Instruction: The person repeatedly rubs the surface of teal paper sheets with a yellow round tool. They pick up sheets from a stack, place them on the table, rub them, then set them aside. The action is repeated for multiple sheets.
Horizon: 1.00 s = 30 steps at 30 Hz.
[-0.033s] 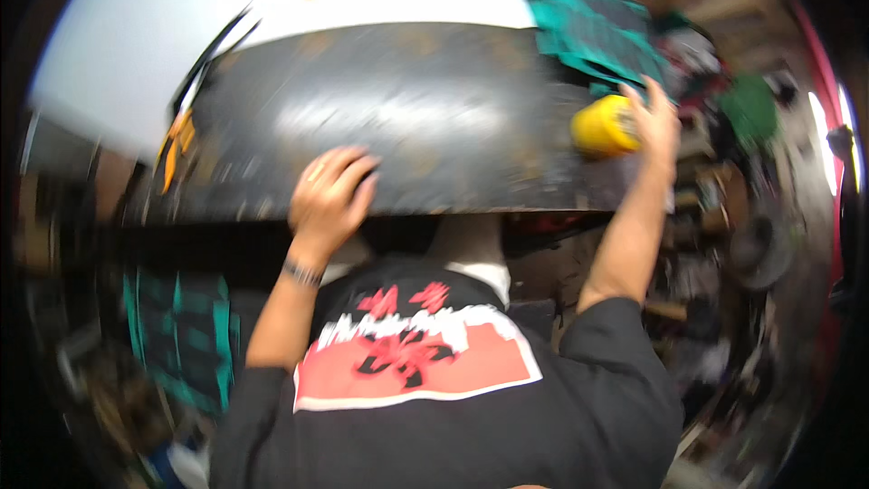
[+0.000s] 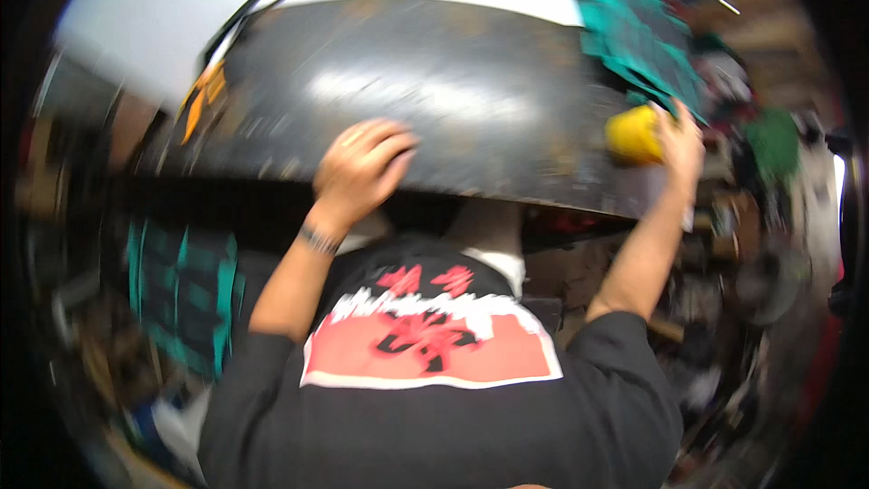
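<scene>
Blurred. My left hand (image 2: 362, 167) flat, fingers spread, on dark glossy table (image 2: 434, 81) near edge; right hand (image 2: 677, 147) clamps half-hidden yellow sponge (image 2: 632, 134).

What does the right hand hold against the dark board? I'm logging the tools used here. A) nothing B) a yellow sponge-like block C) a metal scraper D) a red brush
B: the right hand grips a yellow block at the right end of the dark board, while the left hand rests on the board's near edge.
</scene>
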{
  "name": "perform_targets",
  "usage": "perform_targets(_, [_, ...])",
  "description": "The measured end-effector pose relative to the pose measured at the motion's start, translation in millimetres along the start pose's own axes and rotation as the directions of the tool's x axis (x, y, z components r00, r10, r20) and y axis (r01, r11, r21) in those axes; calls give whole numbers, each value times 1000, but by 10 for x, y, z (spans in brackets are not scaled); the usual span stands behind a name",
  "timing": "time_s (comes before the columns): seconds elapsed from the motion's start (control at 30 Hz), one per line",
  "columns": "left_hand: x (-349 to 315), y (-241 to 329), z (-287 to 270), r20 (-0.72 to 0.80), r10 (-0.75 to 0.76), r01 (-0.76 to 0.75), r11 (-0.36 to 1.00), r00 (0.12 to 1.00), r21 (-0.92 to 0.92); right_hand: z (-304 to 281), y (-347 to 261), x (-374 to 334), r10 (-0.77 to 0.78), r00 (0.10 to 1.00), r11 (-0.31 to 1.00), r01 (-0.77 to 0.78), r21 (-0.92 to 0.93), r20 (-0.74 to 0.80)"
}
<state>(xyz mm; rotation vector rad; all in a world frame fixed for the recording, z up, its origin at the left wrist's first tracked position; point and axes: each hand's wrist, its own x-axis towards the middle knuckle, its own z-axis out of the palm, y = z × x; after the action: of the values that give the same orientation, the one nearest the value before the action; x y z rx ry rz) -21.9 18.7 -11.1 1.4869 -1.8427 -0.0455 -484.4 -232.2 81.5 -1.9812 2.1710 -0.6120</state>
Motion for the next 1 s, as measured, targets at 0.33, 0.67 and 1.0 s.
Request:
perform_targets(0.33, [-2097,-886,-1054,-536,-397,610,730,745,308,554,235,-243,-135,936,922,-2,-388,-325])
perform_targets(0.67, [-4245,-1286,-1428,-161,-969,927,119,186,356,546,141,-320,-178,916,935,44,-353,-359])
perform_targets(1.0, [-4054,-1240,-1419,-385,-891,958,155,241,241,568,164,-307,-174,922,946,59,-318,-347])
